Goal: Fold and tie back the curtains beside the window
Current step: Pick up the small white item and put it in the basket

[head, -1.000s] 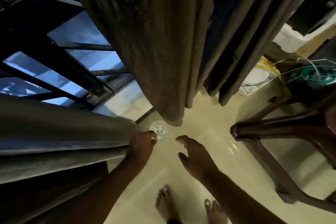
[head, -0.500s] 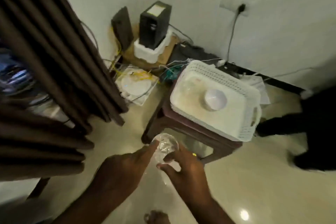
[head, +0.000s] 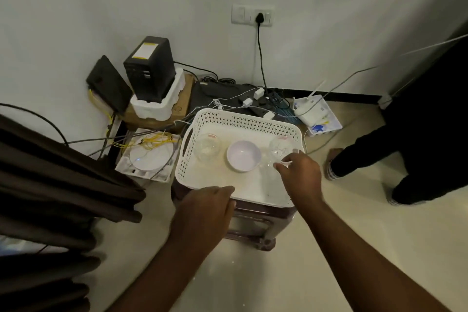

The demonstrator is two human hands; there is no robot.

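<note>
The dark brown curtain (head: pixel 58 185) hangs in heavy folds at the left edge, and neither hand touches it. My right hand (head: pixel 300 172) reaches over the right end of a white perforated basket (head: pixel 243 119) and pinches the rim of a clear glass bowl (head: pixel 278 148) inside it. My left hand (head: pixel 206 210) hovers at the basket's near edge with relaxed fingers and holds nothing.
The basket sits on a dark plastic stool (head: pixel 253 228) and also holds a second clear bowl (head: pixel 207 147) and a white bowl (head: pixel 243 155). Routers, a black box (head: pixel 149 71), a power strip and cables crowd the wall. Another person's legs (head: pixel 379 157) stand at the right.
My view swung from the window and curtains to the stool. The clear bowl passed from my left hand to my right, which carried it into the basket.
</note>
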